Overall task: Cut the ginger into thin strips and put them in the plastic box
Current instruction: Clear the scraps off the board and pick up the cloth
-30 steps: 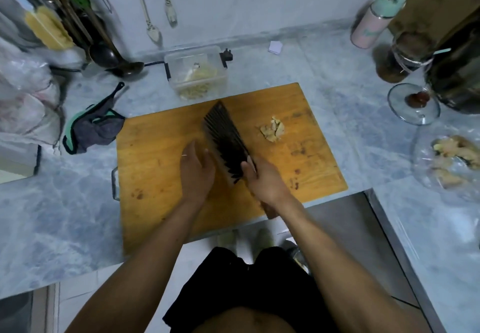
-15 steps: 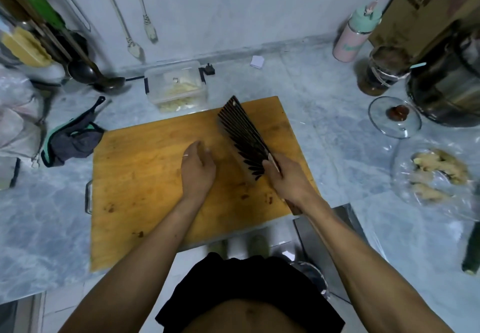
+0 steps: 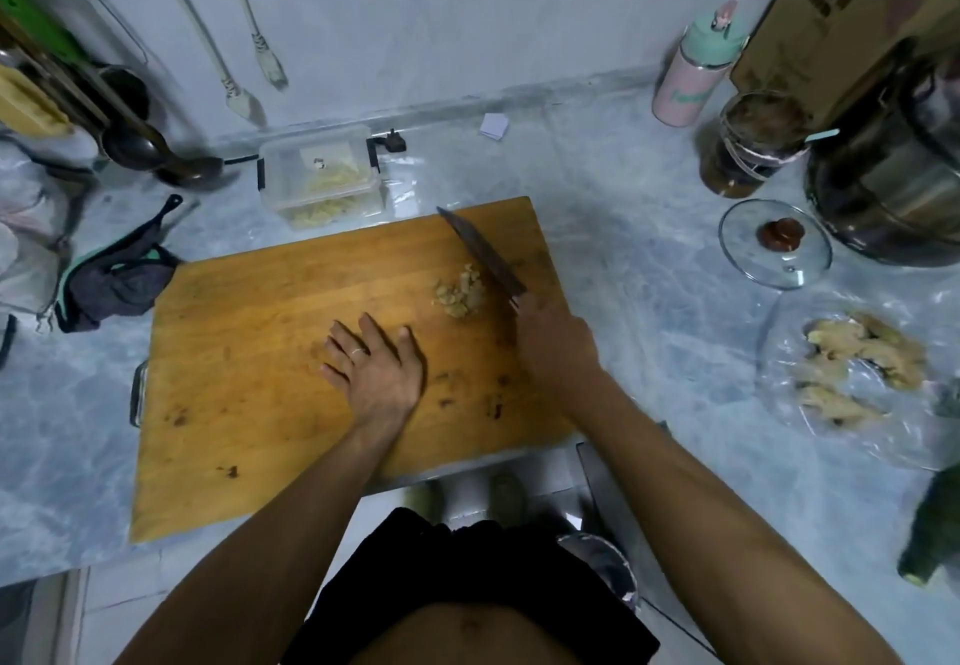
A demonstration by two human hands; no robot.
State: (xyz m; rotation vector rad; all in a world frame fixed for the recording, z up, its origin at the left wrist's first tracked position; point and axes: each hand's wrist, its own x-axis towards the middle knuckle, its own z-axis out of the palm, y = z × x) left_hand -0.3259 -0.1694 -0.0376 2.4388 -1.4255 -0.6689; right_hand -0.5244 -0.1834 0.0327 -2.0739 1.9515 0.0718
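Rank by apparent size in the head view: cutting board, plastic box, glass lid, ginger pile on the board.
1. Cutting board, by far the largest.
2. Plastic box and glass lid look about alike; they lie at different distances from the wide-angle camera, so I won't rank them.
3. Ginger pile, smallest.

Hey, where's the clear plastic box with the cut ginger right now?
In the head view, the clear plastic box sits on the marble counter just beyond the wooden cutting board's far edge, left of centre, beside the dark ladle.
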